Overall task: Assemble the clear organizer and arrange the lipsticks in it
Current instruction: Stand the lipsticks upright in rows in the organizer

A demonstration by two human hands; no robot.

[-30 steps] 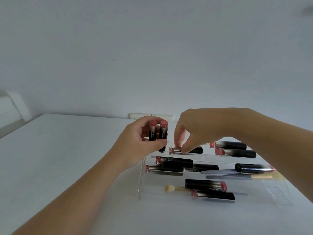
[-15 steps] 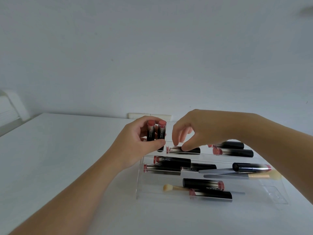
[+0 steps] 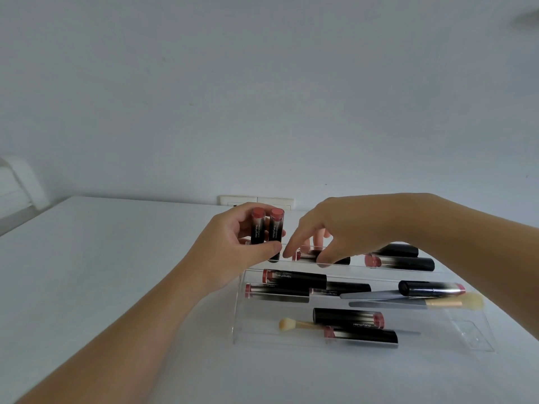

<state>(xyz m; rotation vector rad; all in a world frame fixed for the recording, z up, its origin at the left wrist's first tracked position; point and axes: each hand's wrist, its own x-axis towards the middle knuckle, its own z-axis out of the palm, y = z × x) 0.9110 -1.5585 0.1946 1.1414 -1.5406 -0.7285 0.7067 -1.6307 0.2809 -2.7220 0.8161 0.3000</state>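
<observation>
- Holding two lipsticks upright side by side, the left hand curls its fingers behind them and presses the thumb across their lower ends; it hovers at the far left corner of the clear organizer, which stands on the white table.
- Over the back tier, the right hand arches with fingers pointing down, forefinger and thumb spread on either side of a lying lipstick; whether they actually pinch it or only touch it is hard to tell.
- More lipsticks lie flat on the tiers: two at the back right, several on the middle tier, two on the front tier, with a large brush and a small brush among them.
- Judging from this, the step is settling the back-row tube before placing the held pair.
- To do it well, I would nudge the tube parallel to the tier's edge, keep the wrist high so it clears the neighbours, and keep the left grip firm so neither tube slips while waiting.
</observation>
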